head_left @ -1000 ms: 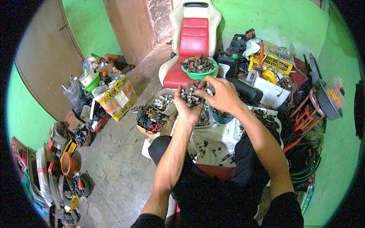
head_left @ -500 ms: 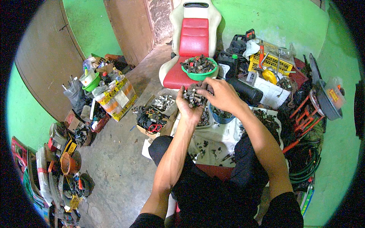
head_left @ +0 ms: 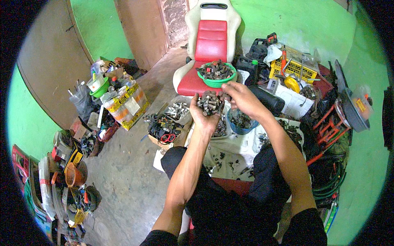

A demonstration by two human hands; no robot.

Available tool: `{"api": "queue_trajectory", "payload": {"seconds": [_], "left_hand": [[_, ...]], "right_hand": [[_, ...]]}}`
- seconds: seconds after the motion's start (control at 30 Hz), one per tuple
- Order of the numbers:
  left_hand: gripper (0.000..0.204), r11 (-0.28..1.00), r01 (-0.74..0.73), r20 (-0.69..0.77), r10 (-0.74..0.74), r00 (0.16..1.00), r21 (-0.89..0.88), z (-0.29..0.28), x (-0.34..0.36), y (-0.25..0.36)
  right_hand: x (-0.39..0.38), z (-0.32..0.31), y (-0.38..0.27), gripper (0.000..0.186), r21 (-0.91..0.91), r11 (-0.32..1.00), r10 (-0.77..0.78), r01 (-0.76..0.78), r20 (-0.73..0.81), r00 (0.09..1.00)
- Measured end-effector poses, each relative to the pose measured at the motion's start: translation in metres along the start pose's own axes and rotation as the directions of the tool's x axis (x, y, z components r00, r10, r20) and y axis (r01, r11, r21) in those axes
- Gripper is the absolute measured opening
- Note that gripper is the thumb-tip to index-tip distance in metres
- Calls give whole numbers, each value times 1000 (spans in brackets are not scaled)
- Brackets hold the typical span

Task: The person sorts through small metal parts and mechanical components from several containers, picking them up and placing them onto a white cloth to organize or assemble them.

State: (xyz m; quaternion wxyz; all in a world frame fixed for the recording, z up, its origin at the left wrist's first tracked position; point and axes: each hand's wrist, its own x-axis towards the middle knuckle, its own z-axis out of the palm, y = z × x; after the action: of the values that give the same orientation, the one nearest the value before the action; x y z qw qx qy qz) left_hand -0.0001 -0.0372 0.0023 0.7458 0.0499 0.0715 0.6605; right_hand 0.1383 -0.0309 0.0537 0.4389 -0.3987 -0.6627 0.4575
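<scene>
My left hand (head_left: 206, 115) is raised palm up, cupping a heap of small rusty metal parts (head_left: 209, 102), nuts and bolts by the look. My right hand (head_left: 240, 95) hovers just right of the heap, its fingertips pinching at a piece on the pile's edge. Beyond the hands, a green bowl (head_left: 216, 81) full of similar metal parts rests on the red seat of a white racing chair (head_left: 207, 45). Under my right wrist stands a blue bowl (head_left: 240, 126) holding more dark parts.
Loose hardware lies on a white sheet (head_left: 230, 153) over my lap area. A tray of silvery parts (head_left: 177, 110) and tangled cables (head_left: 161, 128) sit left. A yellow crate (head_left: 292, 70), black jug and red tools crowd the right. Boxes and bottles line the left wall.
Both hands stay together over the heap; my right fingers have shifted slightly along the pile's right edge. The bowls have not moved.
</scene>
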Motion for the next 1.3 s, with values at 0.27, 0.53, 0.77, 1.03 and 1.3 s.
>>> {"api": "queue_trajectory", "payload": {"seconds": [0.27, 0.53, 0.77, 1.03, 1.3], "left_hand": [[39, 999, -12, 20, 13, 1000, -39, 2, -1, 0], [39, 1000, -3, 18, 3, 1000, 6, 0, 0, 2], [41, 998, -8, 50, 5, 999, 64, -9, 4, 5], [42, 994, -18, 16, 16, 1000, 104, -5, 2, 2], [43, 994, -32, 14, 31, 999, 105, -6, 0, 5]], "right_hand": [[-5, -9, -13, 21, 534, 804, 211, -261, 154, 965], [-1, -5, 4, 34, -260, 959, -125, 116, -19, 992], [-9, 5, -10, 36, -529, 847, -59, 54, 8, 998], [-6, 5, -3, 30, -459, 884, -92, 88, 14, 996], [-5, 11, 2, 24, -442, 878, -175, 182, 57, 983]]}}
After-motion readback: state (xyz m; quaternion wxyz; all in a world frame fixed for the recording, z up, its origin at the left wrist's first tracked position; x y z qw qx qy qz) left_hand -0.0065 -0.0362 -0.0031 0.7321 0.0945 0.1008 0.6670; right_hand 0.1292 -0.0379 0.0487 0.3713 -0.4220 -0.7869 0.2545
